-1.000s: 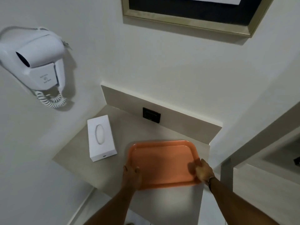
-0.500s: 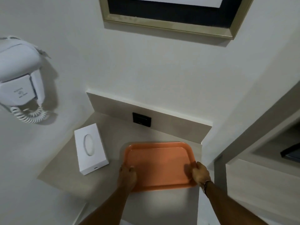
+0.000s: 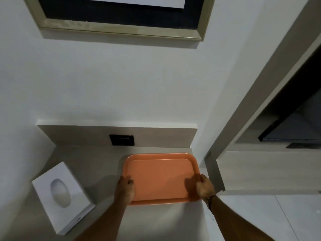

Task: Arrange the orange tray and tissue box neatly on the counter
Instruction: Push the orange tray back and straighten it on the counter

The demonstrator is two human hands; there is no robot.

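The orange tray (image 3: 159, 178) lies flat on the beige counter (image 3: 97, 164), at its right end near the back ledge. My left hand (image 3: 124, 189) grips the tray's left rim, thumb over the edge. My right hand (image 3: 205, 188) grips the right rim at the counter's right edge. The white tissue box (image 3: 63, 197), with an oval slot on top, lies at an angle on the counter's left side, apart from the tray and from both hands.
A dark wall socket (image 3: 121, 140) sits in the backsplash behind the tray. A gold-framed picture (image 3: 121, 30) hangs above. To the right a wall corner (image 3: 212, 164) and a recessed shelf with a dark panel (image 3: 293, 129) border the counter.
The camera has swung right, and the hair dryer has left the view. Both hands have stayed on the tray's rims, and the tray now lies squarer and closer to the back ledge.
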